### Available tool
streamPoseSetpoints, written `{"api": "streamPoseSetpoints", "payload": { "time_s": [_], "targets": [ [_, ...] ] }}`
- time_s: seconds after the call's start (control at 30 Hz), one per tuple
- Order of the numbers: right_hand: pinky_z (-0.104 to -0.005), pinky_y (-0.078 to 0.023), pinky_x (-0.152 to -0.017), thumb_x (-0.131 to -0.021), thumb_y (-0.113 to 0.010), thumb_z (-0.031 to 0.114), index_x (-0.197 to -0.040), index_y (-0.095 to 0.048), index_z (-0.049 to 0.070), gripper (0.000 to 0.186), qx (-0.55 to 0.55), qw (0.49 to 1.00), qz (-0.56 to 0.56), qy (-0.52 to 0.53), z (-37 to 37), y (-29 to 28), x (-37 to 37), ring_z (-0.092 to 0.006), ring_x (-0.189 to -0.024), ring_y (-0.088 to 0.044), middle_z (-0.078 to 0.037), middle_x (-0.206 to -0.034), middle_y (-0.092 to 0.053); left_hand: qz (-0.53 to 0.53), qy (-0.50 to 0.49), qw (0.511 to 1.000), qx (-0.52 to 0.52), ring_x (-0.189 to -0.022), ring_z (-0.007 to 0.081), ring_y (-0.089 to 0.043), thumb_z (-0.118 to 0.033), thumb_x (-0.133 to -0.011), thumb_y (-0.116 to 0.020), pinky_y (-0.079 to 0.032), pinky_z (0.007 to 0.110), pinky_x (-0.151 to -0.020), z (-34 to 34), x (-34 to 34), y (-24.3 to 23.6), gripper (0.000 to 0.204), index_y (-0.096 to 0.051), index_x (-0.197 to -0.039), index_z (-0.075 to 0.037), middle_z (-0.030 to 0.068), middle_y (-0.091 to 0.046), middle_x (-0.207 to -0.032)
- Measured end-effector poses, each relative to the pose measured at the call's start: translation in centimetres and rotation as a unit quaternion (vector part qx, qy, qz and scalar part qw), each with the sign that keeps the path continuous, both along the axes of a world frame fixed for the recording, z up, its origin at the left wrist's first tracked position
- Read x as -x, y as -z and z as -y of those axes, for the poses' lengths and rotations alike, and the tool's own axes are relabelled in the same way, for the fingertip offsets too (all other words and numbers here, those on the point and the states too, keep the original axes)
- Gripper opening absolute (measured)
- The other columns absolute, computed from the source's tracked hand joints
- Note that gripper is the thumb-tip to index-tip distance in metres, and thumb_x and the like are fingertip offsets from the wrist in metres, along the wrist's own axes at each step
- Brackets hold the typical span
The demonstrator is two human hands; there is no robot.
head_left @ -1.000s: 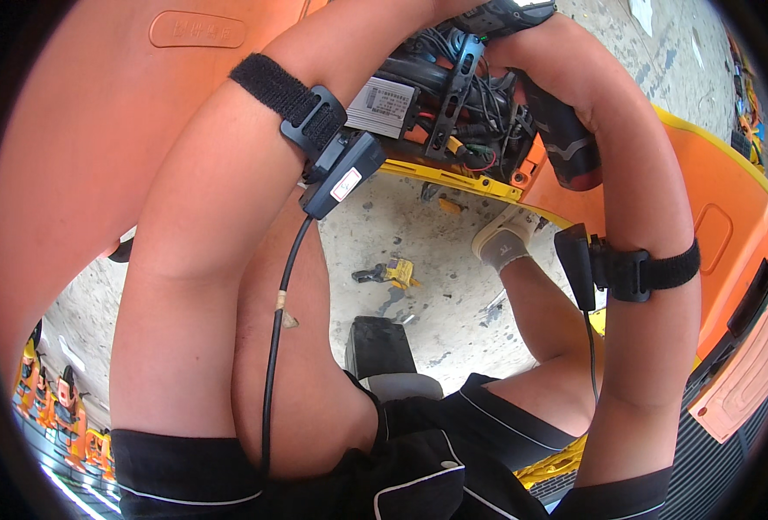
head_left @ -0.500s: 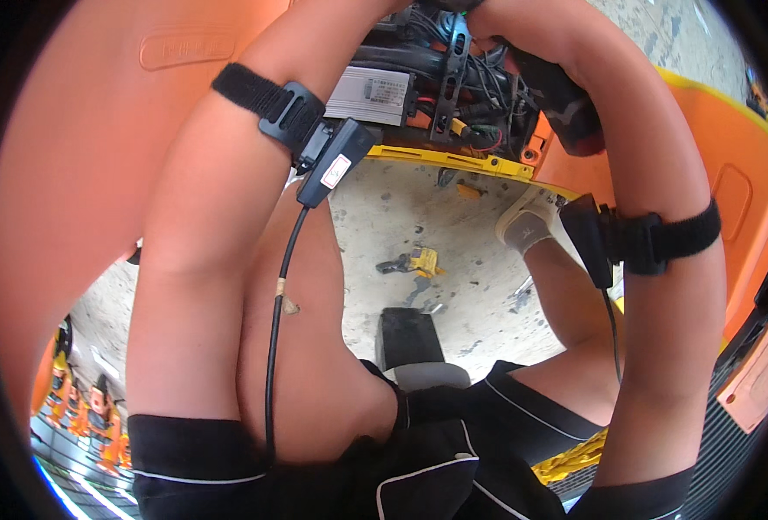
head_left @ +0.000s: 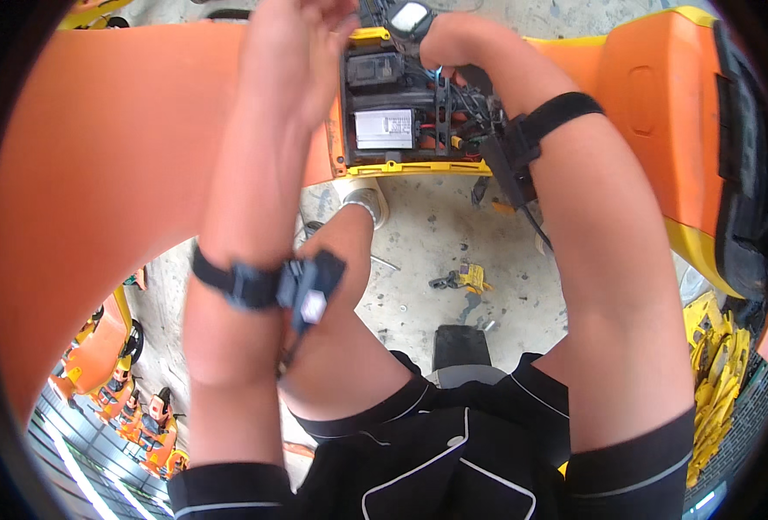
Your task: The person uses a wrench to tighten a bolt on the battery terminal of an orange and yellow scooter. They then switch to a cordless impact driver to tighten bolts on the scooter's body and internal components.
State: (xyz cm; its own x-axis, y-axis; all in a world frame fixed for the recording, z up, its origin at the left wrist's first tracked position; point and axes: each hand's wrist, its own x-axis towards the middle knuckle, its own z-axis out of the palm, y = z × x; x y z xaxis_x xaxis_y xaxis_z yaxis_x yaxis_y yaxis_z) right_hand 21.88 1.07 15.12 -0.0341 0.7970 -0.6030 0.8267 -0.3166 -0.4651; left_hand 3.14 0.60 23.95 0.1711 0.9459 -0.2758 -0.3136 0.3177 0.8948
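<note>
My left hand (head_left: 322,16) is raised at the top edge, beside the left end of an open equipment bay. Motion blurs it and the frame cuts it off; its fingers look loosely apart, with no object visible in them. My right hand (head_left: 446,42) bends down over the bay's wiring, its fingers hidden. A dark rounded shape (head_left: 478,80) shows beneath it, too covered to name. Next to this hand is a black round device (head_left: 410,19) with a pale square face. Inside the bay sit a silver metal control box (head_left: 382,128), a black box (head_left: 375,68) and bundled cables (head_left: 479,108).
Large orange body panels (head_left: 141,113) flank the bay, which has a yellow frame edge (head_left: 419,168). On the floor lie a yellow-and-black piece (head_left: 471,278) and a thin metal rod (head_left: 385,263). Yellow parts (head_left: 715,373) are piled at right; several orange machines (head_left: 133,407) stand at lower left.
My left arm has swung back and left, uncovering more of the bay. The right forearm has moved left, and the black tool with a red end beside it no longer shows clearly. The view has shifted.
</note>
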Motion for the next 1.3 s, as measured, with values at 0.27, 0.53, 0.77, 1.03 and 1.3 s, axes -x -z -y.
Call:
{"api": "streamPoseSetpoints", "payload": {
  "time_s": [0.27,0.53,0.77,1.03,1.3],
  "targets": [
    [-0.0395,-0.057,-0.057,-0.080,-0.069,0.016,-0.080,-0.072,-0.006,0.023,0.015,0.999,-0.032,0.020,0.9,0.5,-0.4,-0.0245,-0.059,-0.069,-0.014,-0.074,-0.073,-0.244,0.118,0.962,0.026,-0.092,0.0170,-0.065,-0.014,-0.099,-0.054,-0.052,0.029,-0.080,18.8,-0.7,-0.3,0.024,-0.057,-0.119,0.000,0.0076,-0.067,-0.100],
    [-0.0370,-0.055,-0.056,-0.079,-0.070,0.015,-0.078,-0.071,-0.006,0.021,-0.003,0.999,-0.054,0.000,1.1,0.0,-0.2,-0.0224,-0.057,-0.068,-0.014,-0.072,-0.072,-0.498,0.489,0.671,-0.250,-0.098,0.0372,-0.070,-0.020,-0.087,-0.060,-0.055,0.047,-0.086,20.9,-4.3,0.7,0.027,-0.070,-0.101,0.000,0.0219,-0.072,-0.102],
    [-0.0371,-0.054,-0.055,-0.077,-0.070,0.014,-0.081,-0.069,-0.007,0.021,0.007,0.988,-0.132,0.085,1.3,1.5,-1.4,-0.0219,-0.057,-0.067,-0.014,-0.072,-0.070,-0.448,0.579,0.628,-0.264,-0.087,0.0332,-0.075,-0.012,-0.080,-0.063,-0.057,0.043,-0.075,21.7,-7.8,0.3,0.021,-0.075,-0.096,-0.003,0.0162,-0.076,-0.090],
    [-0.0351,-0.053,-0.055,-0.078,-0.068,0.012,-0.082,-0.069,-0.008,0.019,-0.012,0.995,-0.098,0.016,1.5,-0.8,-0.5,-0.0193,-0.056,-0.065,-0.012,-0.071,-0.069,-0.446,0.659,0.558,-0.236,-0.102,0.0263,-0.074,-0.013,-0.080,-0.072,-0.058,0.039,-0.076,20.2,-9.3,-1.1,0.022,-0.081,-0.100,-0.014,0.0083,-0.078,-0.109],
    [-0.0304,-0.052,-0.061,-0.076,-0.074,0.013,-0.089,-0.072,-0.002,0.021,-0.053,0.995,-0.027,-0.082,2.5,-2.3,0.6,-0.0170,-0.063,-0.065,-0.009,-0.072,-0.069,-0.450,0.705,0.515,-0.189,-0.080,0.0207,-0.072,-0.024,-0.074,-0.082,-0.056,0.037,-0.061,20.8,-11.4,0.2,0.040,-0.078,-0.113,-0.017,-0.0015,-0.075,-0.104]
  ]
}}
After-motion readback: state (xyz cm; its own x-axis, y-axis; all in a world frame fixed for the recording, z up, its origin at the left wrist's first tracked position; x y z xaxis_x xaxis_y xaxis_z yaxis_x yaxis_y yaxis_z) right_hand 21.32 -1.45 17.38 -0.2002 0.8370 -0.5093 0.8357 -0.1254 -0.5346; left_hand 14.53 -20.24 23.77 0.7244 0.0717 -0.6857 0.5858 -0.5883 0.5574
